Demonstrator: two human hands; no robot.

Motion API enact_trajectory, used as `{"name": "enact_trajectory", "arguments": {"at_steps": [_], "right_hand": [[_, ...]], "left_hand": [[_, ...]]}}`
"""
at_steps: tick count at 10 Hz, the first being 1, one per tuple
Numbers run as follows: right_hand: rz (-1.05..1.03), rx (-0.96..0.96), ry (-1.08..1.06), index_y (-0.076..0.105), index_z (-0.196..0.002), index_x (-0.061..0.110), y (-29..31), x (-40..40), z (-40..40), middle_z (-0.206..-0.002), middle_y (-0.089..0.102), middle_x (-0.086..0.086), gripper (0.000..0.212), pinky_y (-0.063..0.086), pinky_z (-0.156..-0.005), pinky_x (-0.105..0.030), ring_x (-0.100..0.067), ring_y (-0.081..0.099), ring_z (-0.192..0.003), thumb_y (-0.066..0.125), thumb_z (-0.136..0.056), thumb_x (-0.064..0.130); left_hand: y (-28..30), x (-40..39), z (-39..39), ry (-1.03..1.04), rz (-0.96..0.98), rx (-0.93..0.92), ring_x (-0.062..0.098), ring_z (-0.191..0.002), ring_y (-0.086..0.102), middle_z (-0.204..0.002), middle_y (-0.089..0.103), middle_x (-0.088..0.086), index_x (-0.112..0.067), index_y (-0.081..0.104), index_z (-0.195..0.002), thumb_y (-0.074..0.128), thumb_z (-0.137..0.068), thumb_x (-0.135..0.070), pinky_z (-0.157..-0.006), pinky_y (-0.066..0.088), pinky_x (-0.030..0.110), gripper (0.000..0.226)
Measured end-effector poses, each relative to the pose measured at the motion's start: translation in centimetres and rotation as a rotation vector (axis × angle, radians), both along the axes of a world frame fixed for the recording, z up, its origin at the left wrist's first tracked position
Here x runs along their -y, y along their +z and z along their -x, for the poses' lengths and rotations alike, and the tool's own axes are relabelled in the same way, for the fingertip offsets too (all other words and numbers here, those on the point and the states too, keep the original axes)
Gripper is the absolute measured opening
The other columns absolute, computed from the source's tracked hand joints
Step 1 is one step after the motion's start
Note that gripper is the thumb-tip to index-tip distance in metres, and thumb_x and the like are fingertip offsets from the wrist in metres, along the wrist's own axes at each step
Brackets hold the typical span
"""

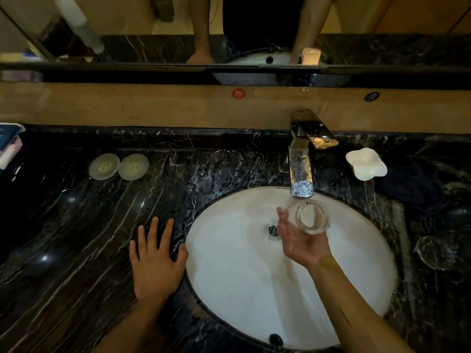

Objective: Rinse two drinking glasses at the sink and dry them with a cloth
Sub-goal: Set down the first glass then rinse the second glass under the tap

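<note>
Here, in the head view, the right hand [300, 238] holds a clear drinking glass [312, 218] over the white oval sink [229, 263], just below the spout of the chrome faucet [300, 174]. The fingers curl around the glass from its underside, with its open mouth turned up toward the camera; a thin stream of water falls from the spout onto its rim. The drain [273, 230] sits just left of the hand.

The left hand [155, 261] lies flat and open, palm down, on the dark marbled desk [76, 238], its fingers spread and gripping nothing; its thumb reaches the left rim of the sink.

A second clear glass [437, 253] lies near the right edge of the desk, well apart from the hands; it is dim and hard to make out. Behind it, toward the back right, a dark cloth [413, 184] sits crumpled, next to a white lobed dish [367, 164] that stands just right of the faucet.

Toward the back left of the desk two round pale lids [118, 166] sit touching side by side. At the far left edge something boxy and blue and white [10, 146] shows only partly.

Above the back edge runs a tan wall strip with a red round sticker [238, 94], and over that a mirror [254, 29] reflects the person's arms.
</note>
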State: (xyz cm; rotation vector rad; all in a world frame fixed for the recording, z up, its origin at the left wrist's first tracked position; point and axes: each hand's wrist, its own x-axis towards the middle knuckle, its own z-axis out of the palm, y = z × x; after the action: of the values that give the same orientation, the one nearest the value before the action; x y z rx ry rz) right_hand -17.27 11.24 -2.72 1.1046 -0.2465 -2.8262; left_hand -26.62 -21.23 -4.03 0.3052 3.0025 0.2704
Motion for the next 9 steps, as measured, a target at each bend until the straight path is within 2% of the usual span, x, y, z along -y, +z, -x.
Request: {"name": "enact_trajectory", "arguments": {"at_steps": [1, 2, 3, 4, 5, 6, 7, 8, 9], "right_hand": [[-0.212, -0.006, 0.167, 0.064, -0.118, 0.006, 0.6, -0.6, 0.1, -0.104, 0.073, -0.01, 0.079, 0.064, -0.071, -0.04, -0.025, 0.073, -0.084, 0.087, -0.06, 0.055], [-0.479, -0.052, 0.305, 0.065, -0.116, 0.007, 1.0, -0.9, 0.8, -0.108, 0.07, -0.015, 0.084, 0.055, -0.091, -0.049, -0.033, 0.067, -0.102, 0.096, -0.047, 0.044], [-0.965, 0.053, 0.397, 0.057, -0.128, 0.016, 1.8, -0.8, 1.5, -0.119, 0.064, -0.011, 0.095, 0.057, -0.085, -0.045, -0.029, 0.064, -0.106, 0.098, -0.045, 0.035], [-1.461, 0.175, 0.47, 0.056, -0.119, 0.029, 2.0, -0.2, 2.2, -0.118, 0.065, 0.001, 0.065, 0.052, -0.08, -0.026, -0.02, 0.064, -0.108, 0.09, -0.066, 0.013], [-1.704, 0.241, 0.558, 0.055, -0.118, 0.034, 2.2, -0.1, 2.0, -0.115, 0.065, 0.008, 0.064, 0.046, -0.076, -0.02, -0.012, 0.062, -0.101, 0.091, -0.066, 0.024], [-1.91, 0.37, 0.71, 0.054, -0.123, 0.027, 2.8, -0.7, 1.7, -0.109, 0.06, 0.009, 0.069, 0.045, -0.078, -0.027, -0.014, 0.058, -0.1, 0.091, -0.065, 0.033], [-1.929, 0.398, 0.97, 0.055, -0.124, 0.026, 3.0, -2.2, 1.8, -0.111, 0.063, 0.008, 0.073, 0.05, -0.082, -0.032, -0.016, 0.061, -0.099, 0.09, -0.062, 0.041], [-1.591, 0.237, 1.015, 0.062, -0.116, 0.021, 3.7, -3.7, 1.6, -0.113, 0.068, 0.001, 0.064, 0.059, -0.085, -0.041, -0.019, 0.066, -0.098, 0.093, -0.061, 0.031], [-1.536, 0.142, 0.727, 0.058, -0.118, 0.021, 3.5, -2.8, 1.3, -0.12, 0.068, -0.001, 0.069, 0.055, -0.079, -0.034, -0.019, 0.067, -0.102, 0.092, -0.059, 0.029]], "left_hand": [[0.1, 0.0, 0.0, -0.004, -0.006, -0.001, 0.031, -0.152, 0.012, -0.164, 0.022, 0.004, -0.032, 0.031, -0.154, 0.029, -0.088, -0.062, -0.121, 0.009, 0.054, 0.072], [0.1, 0.1, 0.0, -0.003, -0.005, 0.001, 0.031, -0.152, 0.012, -0.164, 0.022, 0.004, -0.033, 0.031, -0.154, 0.029, -0.088, -0.062, -0.122, 0.01, 0.055, 0.072], [0.0, 0.0, 0.1, 0.0, 0.0, 0.002, 0.031, -0.152, 0.012, -0.164, 0.022, 0.004, -0.033, 0.031, -0.154, 0.029, -0.088, -0.062, -0.122, 0.009, 0.054, 0.072], [-0.1, 0.0, 0.1, -0.002, 0.004, -0.001, 0.031, -0.152, 0.013, -0.164, 0.023, 0.004, -0.033, 0.031, -0.154, 0.03, -0.088, -0.061, -0.122, 0.011, 0.055, 0.072], [-0.1, 0.1, 0.1, -0.001, 0.018, 0.003, 0.031, -0.152, 0.012, -0.164, 0.022, 0.003, -0.034, 0.03, -0.154, 0.029, -0.087, -0.062, -0.122, 0.012, 0.054, 0.072], [-0.1, 0.1, 0.2, -0.008, 0.016, 0.004, 0.031, -0.152, 0.012, -0.164, 0.022, 0.003, -0.034, 0.029, -0.154, 0.029, -0.088, -0.062, -0.122, 0.011, 0.054, 0.072], [0.0, 0.1, 0.1, -0.006, 0.016, 0.002, 0.031, -0.152, 0.013, -0.164, 0.023, 0.004, -0.034, 0.03, -0.154, 0.03, -0.088, -0.061, -0.121, 0.012, 0.055, 0.072], [-0.1, 0.1, 0.2, -0.009, 0.031, -0.002, 0.032, -0.152, 0.014, -0.164, 0.023, 0.004, -0.032, 0.031, -0.154, 0.029, -0.088, -0.061, -0.121, 0.014, 0.056, 0.072], [-0.1, 0.0, 0.2, -0.006, 0.028, -0.002, 0.031, -0.152, 0.013, -0.164, 0.023, 0.003, -0.033, 0.031, -0.154, 0.028, -0.088, -0.061, -0.121, 0.014, 0.056, 0.072]]}}
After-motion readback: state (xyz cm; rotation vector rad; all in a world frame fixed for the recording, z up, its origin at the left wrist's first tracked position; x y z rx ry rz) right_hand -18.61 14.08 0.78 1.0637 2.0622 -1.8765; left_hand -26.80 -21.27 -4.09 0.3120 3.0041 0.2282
